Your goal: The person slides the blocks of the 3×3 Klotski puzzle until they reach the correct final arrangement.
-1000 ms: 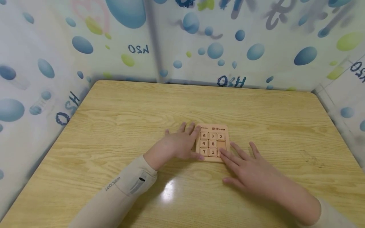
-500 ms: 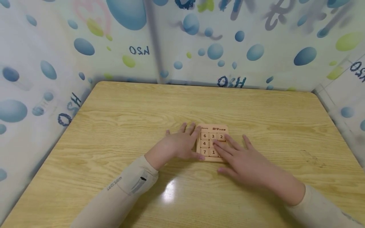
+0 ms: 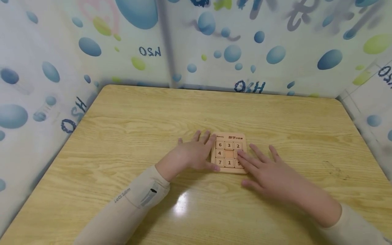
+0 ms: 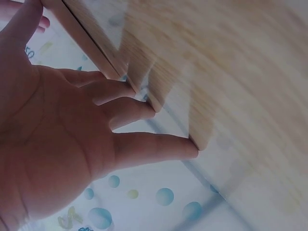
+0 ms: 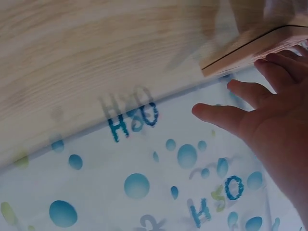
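Observation:
A wooden number sliding puzzle (image 3: 223, 134) lies flat on the table, with its gap (image 3: 229, 154) in the centre. Tiles 6, 3 and 2 form the top row; 4 is at middle left, and 7, 1 and 5 run along the bottom. My left hand (image 3: 196, 154) steadies the left side, thumb at the lower corner and index finger at the upper one. Its other fingers rest spread on the table in the left wrist view. Extended fingertips of my right hand (image 3: 272, 177) press on the middle-right tile, covering its number. The puzzle's edge (image 5: 255, 48) shows beside that hand in the right wrist view.
The wood-grain table (image 3: 147, 115) reaches back to a wall covering (image 3: 171, 44) printed with blue and green drops. Side walls rise at left and right. Both forearms wear beige sleeves (image 3: 128, 200).
My right hand went up-left onto the 8 tile, then slid it from the centre to the middle-right slot. The gap is now central. My left hand stays in place.

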A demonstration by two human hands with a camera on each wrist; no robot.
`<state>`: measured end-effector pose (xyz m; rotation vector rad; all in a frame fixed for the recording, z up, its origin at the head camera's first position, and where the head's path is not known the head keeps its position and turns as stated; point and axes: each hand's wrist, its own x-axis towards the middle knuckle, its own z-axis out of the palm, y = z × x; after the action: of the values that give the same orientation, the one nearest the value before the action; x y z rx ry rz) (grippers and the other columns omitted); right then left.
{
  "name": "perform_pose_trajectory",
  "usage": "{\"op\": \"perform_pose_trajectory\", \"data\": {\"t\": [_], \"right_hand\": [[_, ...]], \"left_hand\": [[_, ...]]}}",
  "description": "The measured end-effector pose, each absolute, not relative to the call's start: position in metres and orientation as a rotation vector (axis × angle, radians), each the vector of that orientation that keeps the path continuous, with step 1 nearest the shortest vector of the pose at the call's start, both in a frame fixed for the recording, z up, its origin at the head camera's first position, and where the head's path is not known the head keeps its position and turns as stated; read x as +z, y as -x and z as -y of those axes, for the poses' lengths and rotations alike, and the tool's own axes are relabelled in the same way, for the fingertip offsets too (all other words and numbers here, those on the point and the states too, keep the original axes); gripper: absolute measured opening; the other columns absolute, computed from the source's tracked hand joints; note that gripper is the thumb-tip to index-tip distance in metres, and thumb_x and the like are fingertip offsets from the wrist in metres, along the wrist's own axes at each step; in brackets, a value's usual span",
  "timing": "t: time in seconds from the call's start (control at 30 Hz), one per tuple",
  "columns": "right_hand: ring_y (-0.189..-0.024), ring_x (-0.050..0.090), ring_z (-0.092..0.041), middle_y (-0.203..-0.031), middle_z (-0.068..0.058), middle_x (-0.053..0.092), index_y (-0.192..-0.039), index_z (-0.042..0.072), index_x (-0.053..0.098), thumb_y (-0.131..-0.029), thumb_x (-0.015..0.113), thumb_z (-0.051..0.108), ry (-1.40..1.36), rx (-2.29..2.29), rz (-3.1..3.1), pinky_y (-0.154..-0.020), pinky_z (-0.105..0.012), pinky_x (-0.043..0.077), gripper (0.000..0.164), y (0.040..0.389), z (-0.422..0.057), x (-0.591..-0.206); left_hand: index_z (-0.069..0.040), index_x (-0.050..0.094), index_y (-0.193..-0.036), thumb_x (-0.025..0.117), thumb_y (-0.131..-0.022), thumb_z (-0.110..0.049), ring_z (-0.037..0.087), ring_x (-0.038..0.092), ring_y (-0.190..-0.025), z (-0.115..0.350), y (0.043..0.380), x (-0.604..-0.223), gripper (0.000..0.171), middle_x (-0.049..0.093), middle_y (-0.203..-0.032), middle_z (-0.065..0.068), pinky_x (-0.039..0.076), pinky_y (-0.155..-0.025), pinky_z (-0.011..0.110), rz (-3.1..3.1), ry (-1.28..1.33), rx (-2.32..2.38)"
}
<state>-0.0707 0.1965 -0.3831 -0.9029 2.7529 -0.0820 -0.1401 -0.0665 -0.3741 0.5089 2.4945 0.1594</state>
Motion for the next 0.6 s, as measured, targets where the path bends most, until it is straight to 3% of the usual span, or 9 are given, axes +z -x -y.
{"op": "perform_pose_trajectory", "data": {"t": [0.3,0.6], "right_hand": [[-0.167,0.020,-0.035,-0.176,0.007,0.030,-0.167,0.021,0.039,-0.107,0.048,0.063,1.016,-0.111,-2.721,-0.127,-0.080,0.012,0.073,0.059,-0.183,-0.387],[-0.167,0.017,-0.035,-0.177,0.005,0.028,-0.167,0.020,0.037,-0.107,0.049,0.063,0.968,-0.127,-2.713,-0.127,-0.081,0.010,0.075,0.072,-0.179,-0.389]], "left_hand": [[-0.024,0.000,-0.174,0.067,-0.089,-0.075,0.038,-0.002,-0.168,0.065,0.140,-0.373,0.120,-0.004,-0.182,0.006,0.012,-0.121,0.086,-2.499,-0.511,0.155],[-0.024,-0.002,-0.173,0.068,-0.089,-0.075,0.038,-0.004,-0.168,0.066,0.141,-0.373,0.121,-0.007,-0.181,0.005,0.010,-0.120,0.087,-2.483,-0.507,0.175]]}}
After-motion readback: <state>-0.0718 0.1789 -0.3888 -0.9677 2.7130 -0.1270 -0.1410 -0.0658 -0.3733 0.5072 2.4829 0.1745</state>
